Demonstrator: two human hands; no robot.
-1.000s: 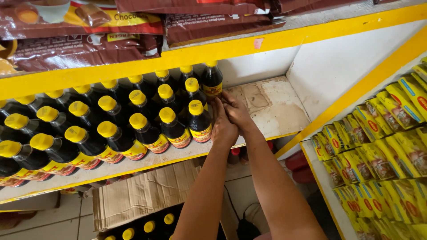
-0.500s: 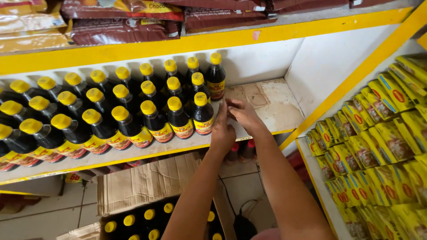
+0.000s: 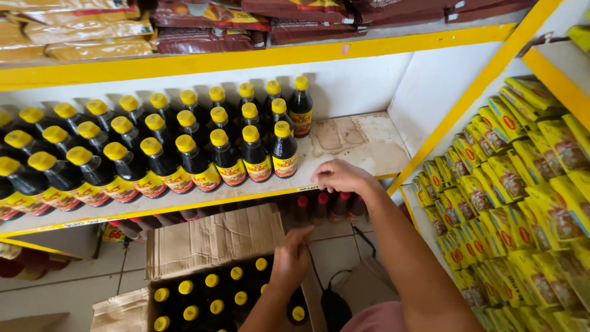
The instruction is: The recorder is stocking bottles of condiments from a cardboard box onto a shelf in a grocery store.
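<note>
Several dark bottles with yellow caps stand in rows on a white shelf with a yellow edge. My right hand rests at the shelf's front edge, just right of the nearest bottle, fingers loosely curled and holding nothing. My left hand is lower down, over an open cardboard box on the floor that holds more yellow-capped bottles. Its fingers point down toward the box; whether they grip a bottle is hidden.
Brown and tan packets fill the shelf above. Yellow-green sachets pack the rack at the right. Red-capped bottles stand under the shelf. The shelf's right part is bare, stained board. Tiled floor lies at the lower left.
Both hands have left the front bottle on the shelf. My left hand dropped to the box on the floor; my right hand drew back to the shelf edge. The view tilted down.
</note>
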